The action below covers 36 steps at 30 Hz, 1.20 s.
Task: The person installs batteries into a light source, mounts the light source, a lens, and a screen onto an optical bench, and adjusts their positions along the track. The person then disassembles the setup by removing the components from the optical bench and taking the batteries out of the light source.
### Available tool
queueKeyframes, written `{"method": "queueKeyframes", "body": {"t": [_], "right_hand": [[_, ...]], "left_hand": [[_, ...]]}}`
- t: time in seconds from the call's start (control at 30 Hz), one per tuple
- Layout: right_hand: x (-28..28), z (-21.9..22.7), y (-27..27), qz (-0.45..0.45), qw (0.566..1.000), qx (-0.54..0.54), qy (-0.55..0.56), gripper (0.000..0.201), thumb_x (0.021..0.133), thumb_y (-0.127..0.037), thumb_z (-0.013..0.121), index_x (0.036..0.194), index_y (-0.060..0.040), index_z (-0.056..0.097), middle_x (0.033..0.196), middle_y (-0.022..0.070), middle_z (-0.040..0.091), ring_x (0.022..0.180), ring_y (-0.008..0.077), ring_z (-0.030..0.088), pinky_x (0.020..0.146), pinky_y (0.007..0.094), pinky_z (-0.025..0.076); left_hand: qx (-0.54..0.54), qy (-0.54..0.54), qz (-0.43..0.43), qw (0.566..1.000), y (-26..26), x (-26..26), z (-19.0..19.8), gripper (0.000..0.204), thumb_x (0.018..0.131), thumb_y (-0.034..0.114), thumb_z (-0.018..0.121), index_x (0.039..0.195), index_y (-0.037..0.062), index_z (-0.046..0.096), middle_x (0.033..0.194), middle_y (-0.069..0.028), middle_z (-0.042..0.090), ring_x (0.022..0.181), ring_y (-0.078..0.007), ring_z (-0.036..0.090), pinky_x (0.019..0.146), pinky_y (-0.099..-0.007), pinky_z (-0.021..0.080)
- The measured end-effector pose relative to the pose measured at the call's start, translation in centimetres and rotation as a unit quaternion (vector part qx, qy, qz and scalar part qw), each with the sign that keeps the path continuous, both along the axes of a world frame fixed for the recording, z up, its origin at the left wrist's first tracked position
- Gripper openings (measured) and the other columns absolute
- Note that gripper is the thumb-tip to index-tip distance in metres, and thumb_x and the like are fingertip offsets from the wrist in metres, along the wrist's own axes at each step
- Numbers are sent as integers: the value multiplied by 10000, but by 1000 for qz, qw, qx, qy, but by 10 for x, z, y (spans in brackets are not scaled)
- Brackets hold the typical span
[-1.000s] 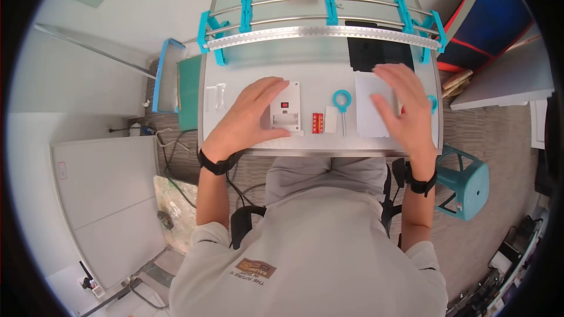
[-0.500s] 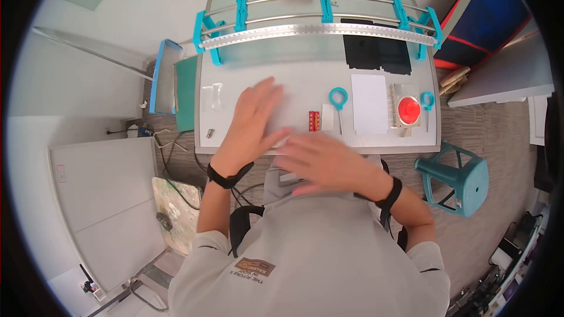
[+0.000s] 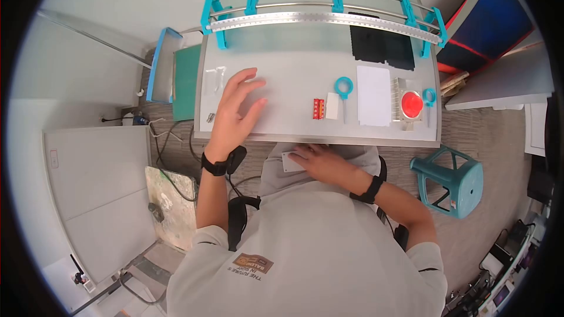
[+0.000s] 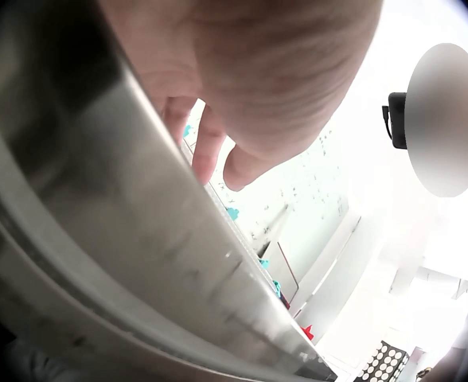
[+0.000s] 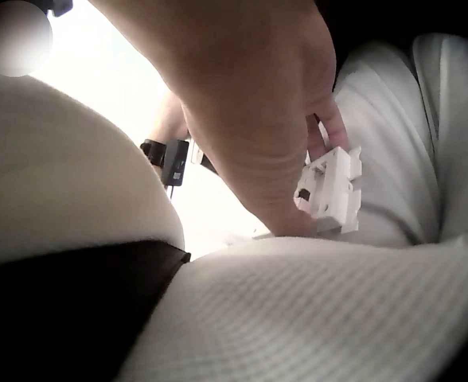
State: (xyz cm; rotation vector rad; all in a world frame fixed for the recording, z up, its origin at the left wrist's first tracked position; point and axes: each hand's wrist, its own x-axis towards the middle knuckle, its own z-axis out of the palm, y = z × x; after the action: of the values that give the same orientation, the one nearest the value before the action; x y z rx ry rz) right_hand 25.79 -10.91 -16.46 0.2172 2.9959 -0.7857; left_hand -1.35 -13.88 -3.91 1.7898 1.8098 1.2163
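My right hand [image 3: 329,164] is down at the lap, below the table's front edge, and grips a white plastic battery box [image 3: 291,162]. In the right wrist view, the thumb lies on the near side of the box [image 5: 337,191] and fingers reach round its far side. Part of the box is covered by the hand. My left hand [image 3: 233,114] hovers over the left part of the table with bent, spread fingers and nothing in them. In the left wrist view, its palm [image 4: 282,72] shows beside the table's metal edge [image 4: 170,215].
On the table are a red-and-yellow pack [image 3: 318,108], a white card [image 3: 332,105], two teal-ringed tools, a white sheet [image 3: 373,97], a red-domed device [image 3: 412,104] and a small silver piece [image 3: 210,118]. A teal-bracketed rail [image 3: 323,17] spans the back. A teal stool [image 3: 464,182] stands right.
The white battery box has gone from the tabletop to the lap. My right hand has come from the table's right side to hold it; my left hand has shifted slightly left.
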Motion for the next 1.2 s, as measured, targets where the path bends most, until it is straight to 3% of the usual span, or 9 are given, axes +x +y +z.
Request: {"method": "queueKeyframes", "body": {"t": [0.2,0.43,0.5,0.67,0.73,0.77,0.8,0.9,1.2], "right_hand": [[-1,95,6,-20,980,-189,51,605,815,-120,725,1388,-79,535,1407,135,543,1286,352,526,1055,452,491],[-14,215,66,-174,933,-125,288,691,732,-118,838,1361,-65,557,1382,137,594,1212,353,581,1008,428,500],[-26,222,82,-191,927,-75,314,672,746,-112,831,1362,-73,564,1390,134,592,1214,352,584,1000,423,507],[-51,216,107,-204,916,37,343,625,771,-121,817,1340,-51,567,1342,165,590,1183,374,578,1009,434,505],[-53,208,114,-228,909,51,346,614,778,-134,825,1334,-57,576,1336,161,589,1180,370,578,1009,423,505],[-51,208,115,-227,910,51,343,614,778,-134,825,1334,-57,576,1336,161,589,1180,370,578,1009,423,505],[-46,207,115,-249,904,61,342,584,779,-143,829,1306,-59,593,1312,155,598,1168,369,581,998,426,506],[-24,192,116,-278,908,50,308,522,778,-153,831,1248,-61,622,1258,137,619,1142,361,583,971,435,505],[-20,152,95,-163,974,38,154,383,753,-129,813,1103,-68,669,1119,76,636,1040,292,572,916,412,486]], "left_hand": [[-13,-20,-11,1000,-7,1,10,279,924,18,675,1203,16,674,1326,-152,621,1242,-305,602,1052,-394,469],[-59,-380,-213,898,4,19,25,876,980,703,473,1539,34,384,1505,-155,485,1375,-305,498,1129,-451,417],[-28,-397,-233,887,16,34,26,981,995,727,407,1650,65,95,1635,-140,298,1473,-295,380,1195,-478,341],[16,-415,-206,886,67,55,52,829,1062,639,334,1642,81,138,1610,-142,328,1444,-300,425,1142,-512,420],[-17,-536,-221,815,81,55,53,799,1061,624,363,1622,78,205,1649,-99,304,1507,-289,340,1184,-480,378],[-40,-550,-200,810,87,53,47,775,1059,643,330,1599,89,280,1540,-134,468,1376,-299,524,1051,-469,518],[-40,-554,-198,808,94,48,45,775,1059,643,330,1599,89,280,1540,-134,468,1376,-299,524,1051,-469,518],[-141,-539,-206,805,103,28,41,804,1047,695,195,1422,57,509,1165,-170,707,1024,-303,738,593,-328,606],[-146,-604,-275,734,115,7,18,787,1048,657,223,1510,48,407,1235,-202,666,1097,-343,708,528,-340,608]]}}
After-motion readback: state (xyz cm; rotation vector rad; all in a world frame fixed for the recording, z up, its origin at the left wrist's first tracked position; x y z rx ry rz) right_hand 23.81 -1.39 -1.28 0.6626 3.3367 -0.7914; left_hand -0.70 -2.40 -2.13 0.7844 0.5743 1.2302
